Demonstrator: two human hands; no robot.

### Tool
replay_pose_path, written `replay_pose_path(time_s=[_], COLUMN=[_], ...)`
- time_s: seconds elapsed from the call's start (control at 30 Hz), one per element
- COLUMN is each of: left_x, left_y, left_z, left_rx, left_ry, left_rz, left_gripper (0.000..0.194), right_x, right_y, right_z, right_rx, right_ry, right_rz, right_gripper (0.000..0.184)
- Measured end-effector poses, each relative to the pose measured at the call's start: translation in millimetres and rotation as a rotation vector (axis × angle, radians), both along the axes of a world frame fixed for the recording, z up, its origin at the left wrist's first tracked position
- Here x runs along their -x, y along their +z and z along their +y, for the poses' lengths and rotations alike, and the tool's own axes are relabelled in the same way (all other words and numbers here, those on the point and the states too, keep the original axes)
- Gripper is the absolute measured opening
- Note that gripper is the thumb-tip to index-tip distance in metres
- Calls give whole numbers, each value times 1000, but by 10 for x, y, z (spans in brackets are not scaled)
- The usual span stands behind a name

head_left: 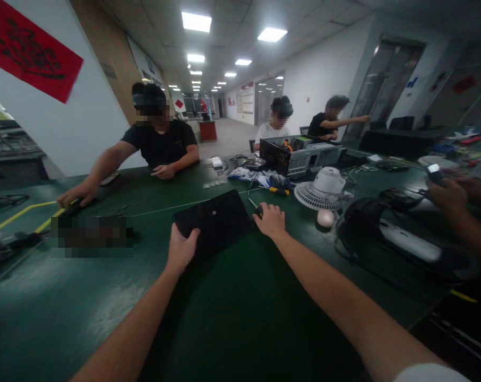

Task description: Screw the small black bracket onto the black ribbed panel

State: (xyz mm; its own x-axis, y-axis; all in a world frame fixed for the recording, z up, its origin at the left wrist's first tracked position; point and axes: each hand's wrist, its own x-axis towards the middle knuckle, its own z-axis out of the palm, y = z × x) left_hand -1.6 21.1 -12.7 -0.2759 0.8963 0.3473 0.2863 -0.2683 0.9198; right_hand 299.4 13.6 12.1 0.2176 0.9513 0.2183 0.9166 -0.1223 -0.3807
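Observation:
My left hand point(182, 246) is closed on the near left edge of a flat black panel point(220, 223), thumb on top. The panel has a small pale round mark near its middle and sits tilted just above or on the green table; which one I cannot tell. Beside its right edge, my right hand point(271, 218) is wrapped round the dark and yellow handle of a screwdriver point(258, 211), its thin shaft pointing away from me. A second screwdriver point(279, 190) with a yellow and black handle lies farther back.
On the green table point(232, 318) stand a white fan point(324, 188), a pink rounded object point(325, 218) and an open computer case point(300, 154). Blue and white cloth point(260, 176) lies before the case. A person reaches across at left; another person's hands hold something at right.

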Motion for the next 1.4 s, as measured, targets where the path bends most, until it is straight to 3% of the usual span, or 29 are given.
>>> replay_pose_path(time_s=[0.2, 0.37, 0.57, 0.9, 1.1, 1.23, 1.4], left_x=[5, 21, -18, -18, -42, -78, -102], left_y=[27, 45, 114, 64, 97, 109, 83], left_z=[0, -37, -114, -148, -172, -173, -162], left_rx=[80, 81, 43, 45, 3, 9, 27], left_ry=[17, 47, 100, 116, 35, 24, 14], left_rz=[-4, 16, 60, 75, 59, 59, 19], left_gripper=[56, 50, 46, 44, 44, 43, 45], right_x=[-10, -41, 31, 358, 839, 1097, 1083], right_y=[-129, -156, -166, -49, -34, -44, -76], right_z=[149, 201, 168, -84, -389, -371, -302], right_rx=[-12, -46, -193, -449, -477, -402, -353], right_ry=[57, -16, 10, 384, 668, 590, 555], right_rz=[-18, 32, 73, 64, -12, -5, 20], right_gripper=[50, 49, 45, 41, 52, 63, 62])
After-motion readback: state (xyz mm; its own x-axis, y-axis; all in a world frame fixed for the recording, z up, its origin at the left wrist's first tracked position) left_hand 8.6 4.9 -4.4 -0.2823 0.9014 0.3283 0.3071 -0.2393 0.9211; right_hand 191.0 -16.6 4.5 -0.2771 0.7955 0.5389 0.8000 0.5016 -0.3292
